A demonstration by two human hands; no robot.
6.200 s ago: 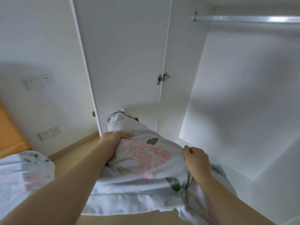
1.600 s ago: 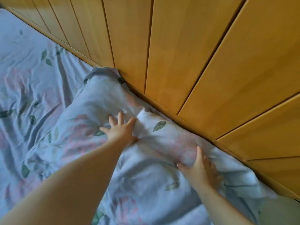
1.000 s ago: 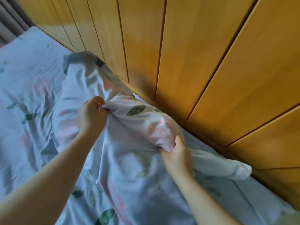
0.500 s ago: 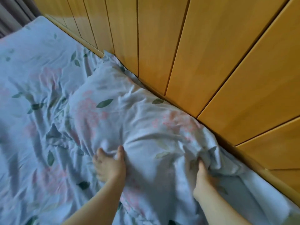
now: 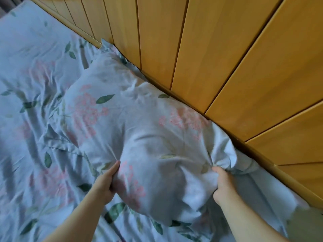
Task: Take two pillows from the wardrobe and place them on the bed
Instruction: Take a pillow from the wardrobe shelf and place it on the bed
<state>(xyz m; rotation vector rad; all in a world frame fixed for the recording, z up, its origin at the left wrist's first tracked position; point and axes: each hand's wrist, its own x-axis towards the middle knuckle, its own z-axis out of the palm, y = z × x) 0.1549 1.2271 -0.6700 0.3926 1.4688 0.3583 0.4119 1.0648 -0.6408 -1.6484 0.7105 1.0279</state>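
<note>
A pale blue pillow (image 5: 150, 137) with pink flowers and green leaves lies on the bed (image 5: 29, 81), which wears a sheet of the same print. Its far edge sits along the wooden headboard (image 5: 218, 49). My left hand (image 5: 106, 182) grips the pillow's near left edge, thumb on top. My right hand (image 5: 222, 182) pinches a bunch of fabric at the pillow's near right end. A second pillow cannot be told apart from the bedding.
The slatted orange-wood headboard runs diagonally from top left to the right edge, with a low ledge (image 5: 272, 165) at its foot. Rumpled sheet spreads to the left. A strip of curtain (image 5: 7, 4) shows at the top left corner.
A second ago both hands held the pillow lifted. It was then laid flat against the headboard. Now both hands grip its near edge, and the view has pulled back slightly.
</note>
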